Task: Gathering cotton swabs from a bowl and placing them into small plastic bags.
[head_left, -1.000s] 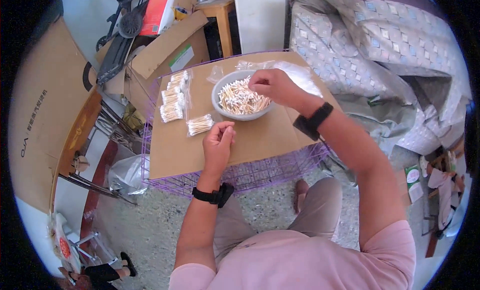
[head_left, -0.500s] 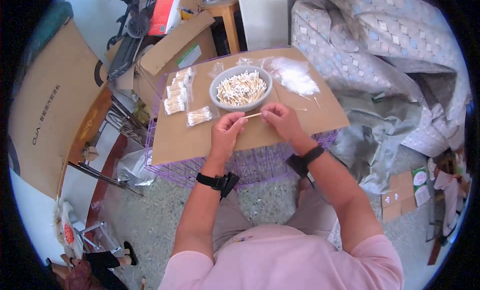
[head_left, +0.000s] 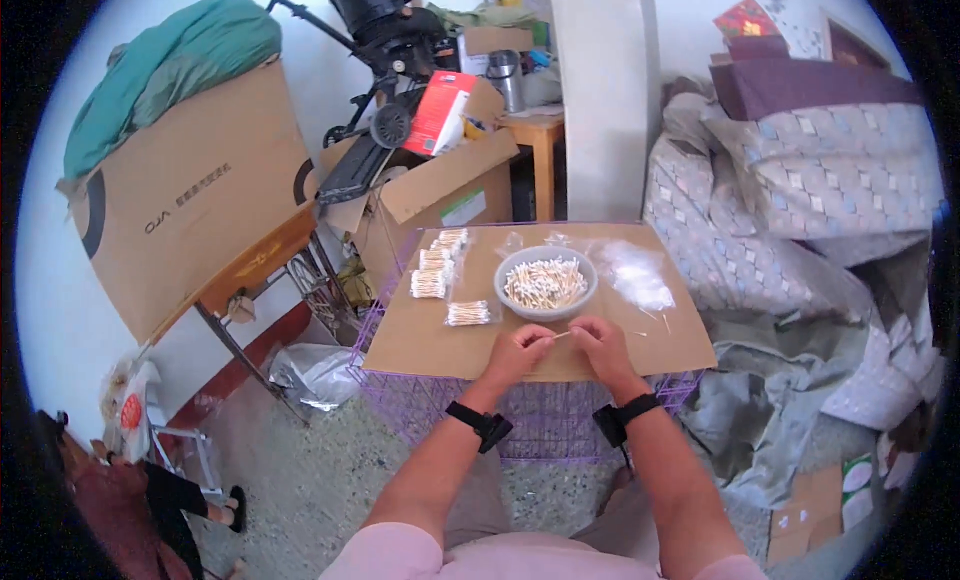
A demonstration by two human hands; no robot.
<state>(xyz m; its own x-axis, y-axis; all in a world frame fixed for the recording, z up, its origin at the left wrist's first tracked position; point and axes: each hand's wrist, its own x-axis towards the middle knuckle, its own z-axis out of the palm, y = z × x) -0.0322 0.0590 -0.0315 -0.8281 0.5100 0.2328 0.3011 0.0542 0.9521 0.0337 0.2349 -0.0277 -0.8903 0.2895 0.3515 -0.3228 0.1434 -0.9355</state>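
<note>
Between my two hands, just in front of a grey bowl (head_left: 505,298), a single cotton swab (head_left: 562,334) is held level. My left hand (head_left: 522,348) pinches one end and my right hand (head_left: 598,344) pinches the other. Loose swabs (head_left: 545,283) with white tips heap up inside the bowl. To its left lie several clear bags of bundled swabs (head_left: 429,283), with one separate bag (head_left: 468,313) nearer to me. A pile of clear empty-looking plastic bags (head_left: 638,280) spreads to the right of the bowl. Stray swabs (head_left: 667,324) rest near my right hand.
A cardboard sheet (head_left: 420,346) tops a purple wire cage (head_left: 560,410). Behind it stand an open carton (head_left: 440,195) and a wooden stool (head_left: 541,145). Covered, patterned bulky furniture (head_left: 800,180) fills the right. Another person (head_left: 130,510) is at the lower left.
The view has tilted up and shifted left, so the table sits lower and farther right in the picture. Both hands still hold the swab in front of the bowl.
</note>
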